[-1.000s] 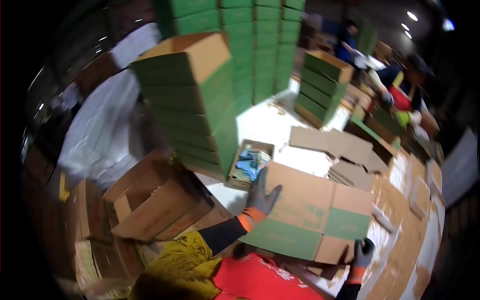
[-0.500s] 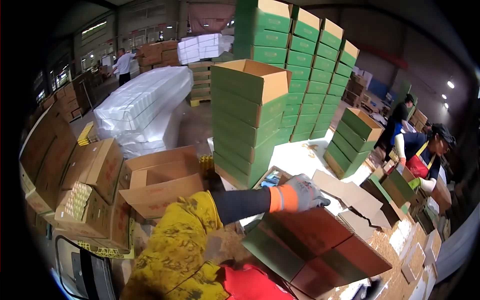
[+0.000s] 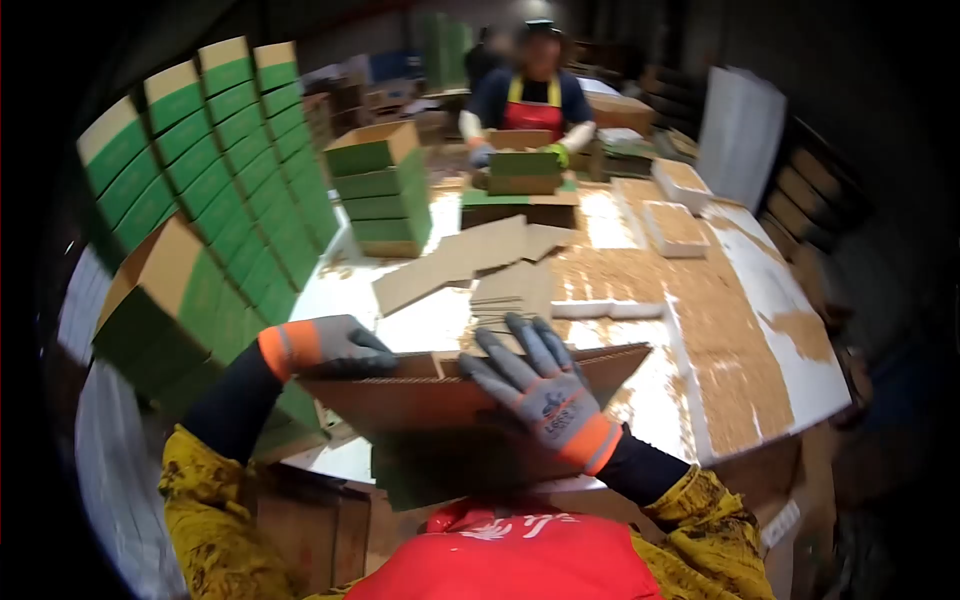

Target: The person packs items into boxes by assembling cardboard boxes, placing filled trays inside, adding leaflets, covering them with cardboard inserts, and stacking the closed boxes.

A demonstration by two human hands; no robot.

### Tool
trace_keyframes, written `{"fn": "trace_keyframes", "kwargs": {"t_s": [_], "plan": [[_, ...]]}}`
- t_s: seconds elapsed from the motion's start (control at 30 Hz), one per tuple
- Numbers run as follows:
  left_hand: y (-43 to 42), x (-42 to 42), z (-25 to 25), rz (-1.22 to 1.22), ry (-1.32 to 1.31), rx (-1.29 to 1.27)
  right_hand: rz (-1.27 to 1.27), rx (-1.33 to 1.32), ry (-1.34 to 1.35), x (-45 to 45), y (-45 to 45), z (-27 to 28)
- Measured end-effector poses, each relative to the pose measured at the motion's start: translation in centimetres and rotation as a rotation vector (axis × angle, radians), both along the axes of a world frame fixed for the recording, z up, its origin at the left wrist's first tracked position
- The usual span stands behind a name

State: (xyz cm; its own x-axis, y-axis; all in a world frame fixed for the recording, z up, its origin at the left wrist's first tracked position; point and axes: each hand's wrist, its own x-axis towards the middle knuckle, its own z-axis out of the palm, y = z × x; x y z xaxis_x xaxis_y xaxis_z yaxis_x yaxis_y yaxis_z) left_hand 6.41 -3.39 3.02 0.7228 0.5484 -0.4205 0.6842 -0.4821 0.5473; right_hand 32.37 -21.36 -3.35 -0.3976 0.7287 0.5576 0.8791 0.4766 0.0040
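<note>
A partly folded cardboard box, brown inside and green outside, leans in front of my body at the near table edge. My left hand, in a grey and orange glove, is closed over the box's upper left edge; its fingertips are partly hidden. My right hand, gloved alike, lies against the box's right side with its fingers stretched and spread over the top edge. Just beyond the box lie flat cardboard pieces on the white table.
Tall stacks of green boxes rise at the left, with a nearer stack beside my left arm. A smaller stack stands on the table. Brown granules and white trays cover the right. A co-worker handles a box opposite.
My view has swung right toward the table. My right hand is now in sight on the box. The box has turned to lie across my front, with my left hand at its edge.
</note>
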Motion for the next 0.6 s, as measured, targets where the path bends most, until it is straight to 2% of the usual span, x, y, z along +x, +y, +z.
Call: {"fn": "trace_keyframes", "kwargs": {"t_s": [0.03, 0.1, 0.17, 0.2, 0.3, 0.37, 0.4, 0.43, 0.47, 0.53, 0.57, 0.6], "plan": [[0.1, 0.3, 0.0, 0.050, -0.024, -0.037, 0.024, 0.007, -0.006, -0.1, -0.5, -0.2], [-0.5, 0.6, 0.5, 0.077, -0.142, -0.022, 0.052, 0.014, 0.144, -0.6, -1.6, -0.2], [-1.8, 0.6, 0.8, -0.011, -0.279, 0.345, 0.084, 0.054, 0.233, -0.2, -2.6, 0.5], [-2.9, 0.7, 1.7, 0.045, -0.285, 0.556, 0.052, 0.029, 0.313, 0.0, -3.7, 2.2], [-1.5, -1.7, 4.3, 0.189, -0.257, 0.646, 0.057, -0.069, 0.583, 3.0, -6.8, 4.1], [-0.4, -2.5, 2.0, 0.275, -0.303, 0.576, 0.101, -0.268, 0.644, 5.1, -8.2, 4.6], [-0.1, -2.8, -0.1, 0.325, -0.324, 0.540, 0.109, -0.368, 0.549, 4.8, -8.1, 4.2], [-0.8, -1.8, -3.4, 0.255, -0.315, 0.650, 0.118, -0.466, 0.454, 4.3, -8.0, 3.9], [-2.1, -0.2, -4.6, 0.257, -0.329, 0.588, 0.130, -0.403, 0.298, 3.0, -7.4, 4.3], [-4.9, 3.4, -7.4, 0.013, -0.216, 0.629, 0.254, -0.447, 0.438, 0.5, -5.0, 2.7], [-4.2, 4.4, -10.6, -0.264, 0.026, 0.771, 0.321, -0.473, 0.498, -0.1, -3.9, 1.9], [-3.3, 4.4, -11.4, -0.294, -0.032, 0.518, 0.332, -0.875, 0.568, -0.2, -2.8, 1.3]]}}
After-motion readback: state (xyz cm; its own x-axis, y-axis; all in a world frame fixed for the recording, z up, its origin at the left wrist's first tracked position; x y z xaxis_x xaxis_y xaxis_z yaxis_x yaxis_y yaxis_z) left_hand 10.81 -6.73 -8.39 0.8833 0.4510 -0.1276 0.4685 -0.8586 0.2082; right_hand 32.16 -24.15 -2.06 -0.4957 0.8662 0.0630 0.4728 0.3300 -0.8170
